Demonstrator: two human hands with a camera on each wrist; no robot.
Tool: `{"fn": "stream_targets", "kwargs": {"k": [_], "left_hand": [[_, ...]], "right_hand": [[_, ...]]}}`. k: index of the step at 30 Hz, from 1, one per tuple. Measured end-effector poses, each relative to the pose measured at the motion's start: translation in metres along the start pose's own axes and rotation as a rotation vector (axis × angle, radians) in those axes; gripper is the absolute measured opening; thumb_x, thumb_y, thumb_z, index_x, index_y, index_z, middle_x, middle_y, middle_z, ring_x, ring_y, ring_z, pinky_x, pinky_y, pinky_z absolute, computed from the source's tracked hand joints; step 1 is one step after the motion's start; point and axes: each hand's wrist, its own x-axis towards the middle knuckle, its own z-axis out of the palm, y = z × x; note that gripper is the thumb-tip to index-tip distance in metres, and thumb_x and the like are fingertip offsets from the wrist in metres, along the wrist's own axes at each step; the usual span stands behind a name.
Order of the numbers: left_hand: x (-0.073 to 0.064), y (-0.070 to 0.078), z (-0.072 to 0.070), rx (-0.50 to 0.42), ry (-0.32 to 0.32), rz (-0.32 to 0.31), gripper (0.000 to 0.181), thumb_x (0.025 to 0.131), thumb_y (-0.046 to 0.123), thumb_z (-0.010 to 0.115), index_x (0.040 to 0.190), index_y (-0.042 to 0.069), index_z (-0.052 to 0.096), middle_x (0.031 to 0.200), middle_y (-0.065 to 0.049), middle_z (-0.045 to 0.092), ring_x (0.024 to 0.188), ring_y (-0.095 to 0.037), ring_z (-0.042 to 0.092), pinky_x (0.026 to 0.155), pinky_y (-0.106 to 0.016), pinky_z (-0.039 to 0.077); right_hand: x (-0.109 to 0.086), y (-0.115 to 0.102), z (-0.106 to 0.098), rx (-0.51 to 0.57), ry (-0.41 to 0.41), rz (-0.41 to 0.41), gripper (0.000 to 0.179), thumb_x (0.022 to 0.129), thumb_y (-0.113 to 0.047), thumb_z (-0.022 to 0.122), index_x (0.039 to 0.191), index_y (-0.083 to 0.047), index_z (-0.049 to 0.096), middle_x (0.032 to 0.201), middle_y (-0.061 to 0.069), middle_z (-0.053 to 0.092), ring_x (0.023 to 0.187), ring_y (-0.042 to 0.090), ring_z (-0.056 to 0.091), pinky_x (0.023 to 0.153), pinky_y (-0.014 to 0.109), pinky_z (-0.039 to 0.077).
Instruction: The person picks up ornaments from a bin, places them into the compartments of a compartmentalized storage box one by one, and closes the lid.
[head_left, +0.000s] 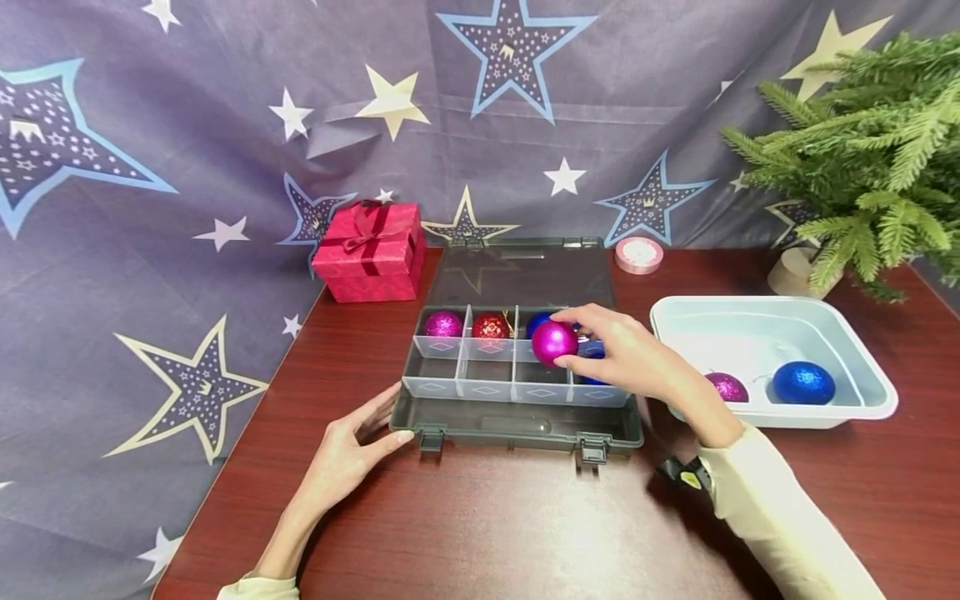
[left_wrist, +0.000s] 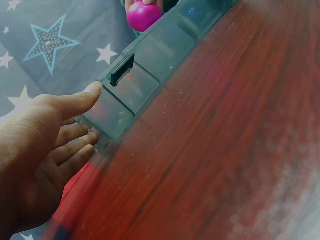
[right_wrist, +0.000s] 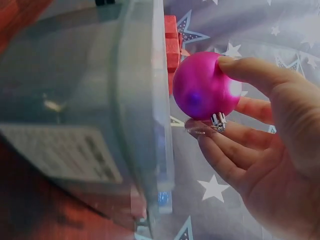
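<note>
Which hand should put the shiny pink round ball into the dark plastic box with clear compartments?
Probably the right hand: it pinches the shiny pink round ball over the dark plastic box with clear compartments. The left hand touches the box's near left corner and holds no ball.

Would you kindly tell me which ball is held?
The smooth magenta ball, pinched in the right hand; the others lie in the divided box or pale tub.

Cream right sleeve, matching left sleeve, black wrist device, small yellow marking
</note>
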Motion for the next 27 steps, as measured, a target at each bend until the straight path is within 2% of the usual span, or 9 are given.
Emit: {"fn": "stream_targets", "kwargs": {"k": [5,12,20,27], "left_hand": [[0.001,0.000,0.000,0.001,0.000,0.003,0.064,0.091,0.013,0.083,0.150,0.016,0.057,0.140,-0.006,0.064,0.125,-0.024,0.063,0.101,-0.021,0.049],[0.001,0.000,0.000,0.002,-0.002,0.007,0.064,0.090,0.013,0.083,0.150,0.015,0.057,0.140,-0.007,0.064,0.125,-0.024,0.063,0.101,-0.020,0.049],[0.001,0.000,0.001,-0.002,-0.002,0.008,0.065,0.090,0.012,0.083,0.150,0.016,0.057,0.140,-0.006,0.063,0.125,-0.025,0.063,0.101,-0.021,0.049],[0.000,0.000,0.000,0.008,-0.001,-0.001,0.065,0.091,0.013,0.083,0.150,0.017,0.057,0.140,-0.006,0.063,0.125,-0.024,0.063,0.101,-0.020,0.049]], "right_hand": [[0.005,-0.003,0.005,-0.003,-0.037,0.019,0.053,0.091,-0.026,0.082,0.137,-0.009,0.062,0.131,0.012,0.064,0.109,0.028,0.066,0.092,0.048,0.058],[0.006,-0.005,0.008,0.050,-0.092,0.062,0.051,0.096,-0.021,0.077,0.140,-0.003,0.059,0.135,0.016,0.060,0.112,0.028,0.070,0.090,0.051,0.058],[-0.001,-0.004,0.005,0.011,-0.066,0.075,0.048,0.095,-0.024,0.078,0.136,-0.004,0.062,0.133,0.013,0.062,0.110,0.026,0.071,0.091,0.051,0.058],[-0.011,-0.001,-0.005,0.016,-0.019,0.063,0.044,0.095,-0.018,0.078,0.133,-0.002,0.064,0.129,0.016,0.065,0.106,0.030,0.072,0.086,0.053,0.059]]}}
